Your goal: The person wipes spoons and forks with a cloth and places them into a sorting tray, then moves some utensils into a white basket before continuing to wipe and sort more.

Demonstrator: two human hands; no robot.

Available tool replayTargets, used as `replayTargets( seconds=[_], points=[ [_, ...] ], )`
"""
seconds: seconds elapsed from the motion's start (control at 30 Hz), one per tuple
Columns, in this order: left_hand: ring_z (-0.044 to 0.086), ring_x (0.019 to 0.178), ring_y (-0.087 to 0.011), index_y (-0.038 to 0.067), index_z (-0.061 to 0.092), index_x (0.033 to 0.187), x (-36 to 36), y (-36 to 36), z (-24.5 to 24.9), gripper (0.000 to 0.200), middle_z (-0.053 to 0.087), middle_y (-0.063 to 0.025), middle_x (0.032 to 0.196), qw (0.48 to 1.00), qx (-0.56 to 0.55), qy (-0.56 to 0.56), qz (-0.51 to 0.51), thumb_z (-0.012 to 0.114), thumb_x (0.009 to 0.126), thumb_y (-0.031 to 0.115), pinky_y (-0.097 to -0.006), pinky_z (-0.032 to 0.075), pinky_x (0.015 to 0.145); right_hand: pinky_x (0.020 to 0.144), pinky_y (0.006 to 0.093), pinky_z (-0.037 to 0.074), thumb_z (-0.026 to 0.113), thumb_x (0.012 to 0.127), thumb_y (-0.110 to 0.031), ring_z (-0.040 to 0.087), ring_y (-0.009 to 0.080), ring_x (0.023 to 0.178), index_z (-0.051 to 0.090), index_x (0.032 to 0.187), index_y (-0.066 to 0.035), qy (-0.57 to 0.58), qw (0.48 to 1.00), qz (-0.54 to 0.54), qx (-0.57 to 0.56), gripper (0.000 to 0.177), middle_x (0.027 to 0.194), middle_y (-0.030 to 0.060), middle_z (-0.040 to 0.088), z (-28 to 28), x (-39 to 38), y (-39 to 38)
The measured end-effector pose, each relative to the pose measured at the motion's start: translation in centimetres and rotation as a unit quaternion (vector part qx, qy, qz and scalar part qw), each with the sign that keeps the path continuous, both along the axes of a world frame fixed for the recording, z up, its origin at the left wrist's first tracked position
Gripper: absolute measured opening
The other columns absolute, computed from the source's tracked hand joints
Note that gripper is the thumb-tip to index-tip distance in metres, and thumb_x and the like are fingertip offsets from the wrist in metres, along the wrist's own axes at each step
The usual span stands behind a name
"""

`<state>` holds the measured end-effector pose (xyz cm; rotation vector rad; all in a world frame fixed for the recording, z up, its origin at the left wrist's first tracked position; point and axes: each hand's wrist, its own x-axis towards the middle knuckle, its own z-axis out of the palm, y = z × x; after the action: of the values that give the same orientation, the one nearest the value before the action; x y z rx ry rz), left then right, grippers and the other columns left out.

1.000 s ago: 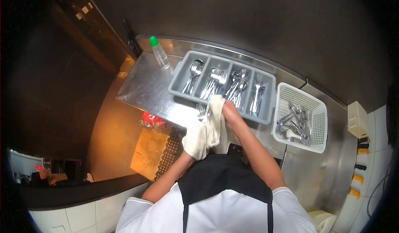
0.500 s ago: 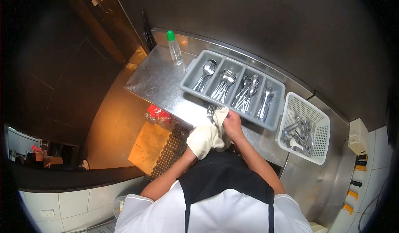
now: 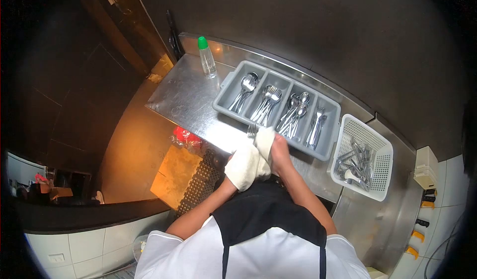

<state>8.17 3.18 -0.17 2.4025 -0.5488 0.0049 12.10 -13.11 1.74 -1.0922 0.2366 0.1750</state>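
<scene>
A white cloth (image 3: 243, 167) drapes over my left hand (image 3: 231, 160), hiding nearly all its fingers. The tines of a fork (image 3: 252, 130) stick up out of the cloth; its handle is covered. My right hand (image 3: 280, 152) is closed on the upper part of the same cloth, beside the fork. Just beyond both hands lies a grey cutlery tray (image 3: 226, 111) with separate compartments. Inside it are large spoons (image 3: 248, 84), forks (image 3: 271, 96), smaller spoons (image 3: 300, 111) and another group of slim cutlery (image 3: 318, 125).
Right of the tray, a white perforated basket (image 3: 382, 167) holds mixed cutlery. A clear bottle with a green cap (image 3: 207, 60) stands at the back left of the steel counter (image 3: 181, 97). Below the counter's front edge are a red bundle in plastic (image 3: 186, 137) and a wooden board (image 3: 175, 174).
My right hand has shifted slightly down and closed more of the cloth around the fork. Less of the fork shows now. The tray and basket stay in place.
</scene>
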Motion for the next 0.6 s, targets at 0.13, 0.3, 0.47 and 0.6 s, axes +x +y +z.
replayTargets(
  seconds=[0.13,0.3,0.47,0.6],
  points=[
    [0.063,0.083,-0.0189,0.002,0.063,0.102,0.5,0.7,-0.4,0.021,0.065,-0.0092,0.091,1.000,0.015,0.003,-0.002,0.066,0.083,0.010,-0.0328,0.052,0.073,0.080,0.0315,0.052,0.060,0.092,-0.011,0.065,0.0152,0.087,0.066,0.108,0.002,-0.002,0.996,0.019,-0.090,0.021,0.103,0.0094,0.068,1.7,-0.3,0.5],
    [0.063,0.067,-0.0240,0.005,0.064,0.083,2.3,-0.1,4.7,0.009,0.063,-0.0084,0.073,0.988,0.152,-0.001,-0.031,0.063,0.078,0.013,-0.0356,0.050,0.062,0.076,0.0296,0.052,0.058,0.093,-0.011,0.064,0.0144,0.084,0.066,0.109,0.003,-0.018,0.989,0.072,-0.124,0.022,0.096,0.0081,0.069,-1.4,0.5,1.8],
    [0.057,0.049,-0.0239,0.014,0.059,0.064,2.8,-0.6,8.6,0.005,0.058,-0.0054,0.056,0.900,0.359,-0.192,-0.155,0.061,0.067,0.017,-0.0355,0.043,0.048,0.067,0.0301,0.056,0.047,0.098,-0.021,0.068,0.0180,0.077,0.063,0.106,0.004,0.074,0.995,0.039,0.054,0.031,0.088,0.0121,0.068,1.3,4.4,0.0],
    [0.061,0.064,-0.0194,0.008,0.065,0.087,2.7,-0.9,7.7,0.010,0.064,-0.0050,0.075,0.990,0.117,0.069,-0.041,0.060,0.084,0.016,-0.0334,0.049,0.057,0.070,0.0288,0.054,0.051,0.091,-0.005,0.066,0.0151,0.078,0.066,0.106,0.001,-0.005,0.995,0.083,-0.049,0.023,0.095,0.0086,0.070,0.4,2.0,1.4]
  ],
)
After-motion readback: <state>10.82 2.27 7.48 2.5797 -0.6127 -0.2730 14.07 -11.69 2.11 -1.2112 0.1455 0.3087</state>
